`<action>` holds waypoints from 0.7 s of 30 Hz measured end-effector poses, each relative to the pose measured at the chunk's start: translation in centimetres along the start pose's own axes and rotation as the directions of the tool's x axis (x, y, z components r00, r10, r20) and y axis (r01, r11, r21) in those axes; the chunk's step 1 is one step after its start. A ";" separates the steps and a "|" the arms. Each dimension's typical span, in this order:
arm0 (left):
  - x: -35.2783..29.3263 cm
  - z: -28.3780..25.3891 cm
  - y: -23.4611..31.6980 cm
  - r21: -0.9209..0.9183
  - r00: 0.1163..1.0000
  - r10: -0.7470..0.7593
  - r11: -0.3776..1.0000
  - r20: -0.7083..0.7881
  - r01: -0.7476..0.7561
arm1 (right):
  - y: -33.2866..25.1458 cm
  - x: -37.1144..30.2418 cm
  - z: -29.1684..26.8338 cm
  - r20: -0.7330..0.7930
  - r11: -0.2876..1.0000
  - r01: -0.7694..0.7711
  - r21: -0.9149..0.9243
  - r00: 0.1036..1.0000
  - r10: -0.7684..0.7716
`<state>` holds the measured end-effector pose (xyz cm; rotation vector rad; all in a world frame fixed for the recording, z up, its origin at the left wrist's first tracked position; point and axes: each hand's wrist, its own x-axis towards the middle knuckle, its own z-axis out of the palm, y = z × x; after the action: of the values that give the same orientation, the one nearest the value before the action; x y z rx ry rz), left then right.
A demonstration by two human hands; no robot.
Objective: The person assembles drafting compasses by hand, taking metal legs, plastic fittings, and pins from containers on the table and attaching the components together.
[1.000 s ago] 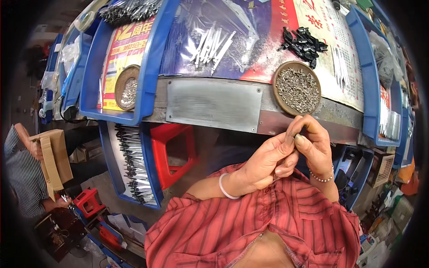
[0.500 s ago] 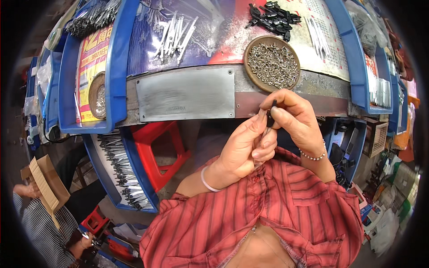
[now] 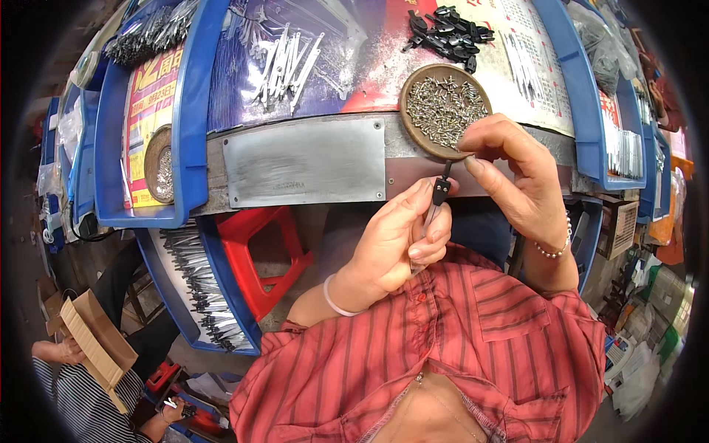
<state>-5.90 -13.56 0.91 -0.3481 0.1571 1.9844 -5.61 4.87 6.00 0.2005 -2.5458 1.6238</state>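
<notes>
Left grip (image 3: 397, 242) clasps a black-headed rod (image 3: 441, 190), shaft partly hidden; right grip (image 3: 521, 177) unclear.

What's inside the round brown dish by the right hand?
Brown dish: heaped small silvery metal pins. Its floor is mostly covered and the pile's lower layers are hidden; the right hand covers some rim.

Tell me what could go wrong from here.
Two risks stand out. The right hand is close to the bowl of small metal pins, which sits near the front edge of the bench; a knock might tip it and scatter them. The left hand grips a slim piece with a black end around that same edge, so a slip could send it off the bench.
</notes>
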 end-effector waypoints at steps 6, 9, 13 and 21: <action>0.3 0.3 0.6 0.155 0.998 0.065 0.986 -0.019 -0.062 | -0.9 1.7 -0.4 0.110 0.990 0.084 -0.117 0.991 -0.071; 0.3 0.4 0.8 0.230 0.989 0.124 0.963 0.079 -0.139 | -1.3 2.4 -0.1 0.193 0.995 0.043 -0.091 0.981 -0.024; 0.2 0.4 1.0 0.447 0.986 0.164 0.880 0.039 -0.164 | -1.2 3.0 0.6 0.312 1.000 0.024 -0.013 0.950 -0.018; 0.0 -0.2 0.7 0.548 0.970 0.210 0.800 0.126 -0.244 | -2.0 2.6 1.3 0.335 0.997 0.028 -0.078 0.942 0.000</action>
<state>-6.47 -13.87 0.70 0.1235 0.7613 2.0713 -7.84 2.74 7.62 0.5279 -2.8408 1.5946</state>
